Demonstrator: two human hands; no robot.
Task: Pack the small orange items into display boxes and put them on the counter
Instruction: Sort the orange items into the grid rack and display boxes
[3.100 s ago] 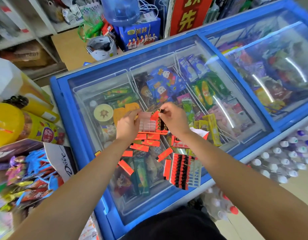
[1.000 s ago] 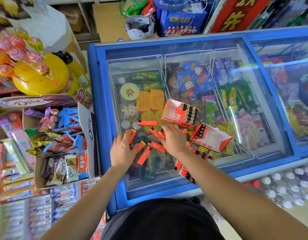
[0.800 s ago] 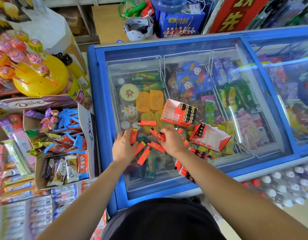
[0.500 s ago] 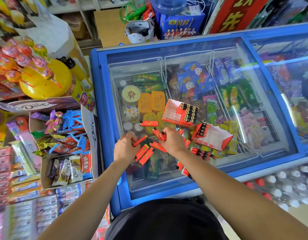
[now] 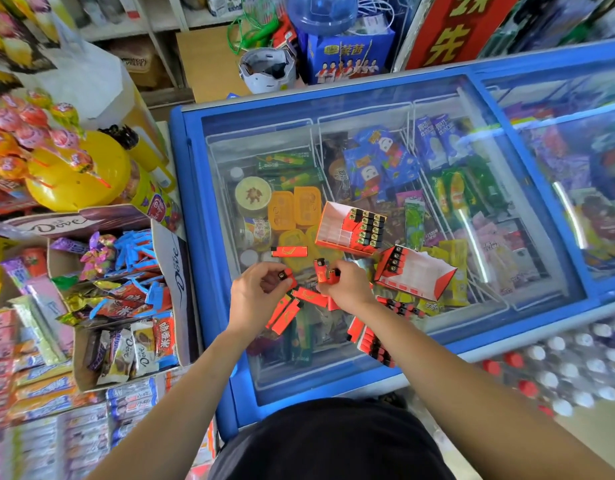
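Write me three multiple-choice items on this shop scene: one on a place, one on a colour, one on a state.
1. Where do the loose lighters lie?
A. in the Dove box
B. on the freezer lid
C. on the floor

2. What colour is the freezer's frame?
A. white
B. green
C. blue

3. What is the left hand doing?
A. gripping a lighter
B. lying flat on the glass
C. lifting a box

Key:
1 B: they lie scattered on the glass near the hands.
2 C: a blue rim runs round the glass.
3 A: its fingers curl round one black-topped lighter.
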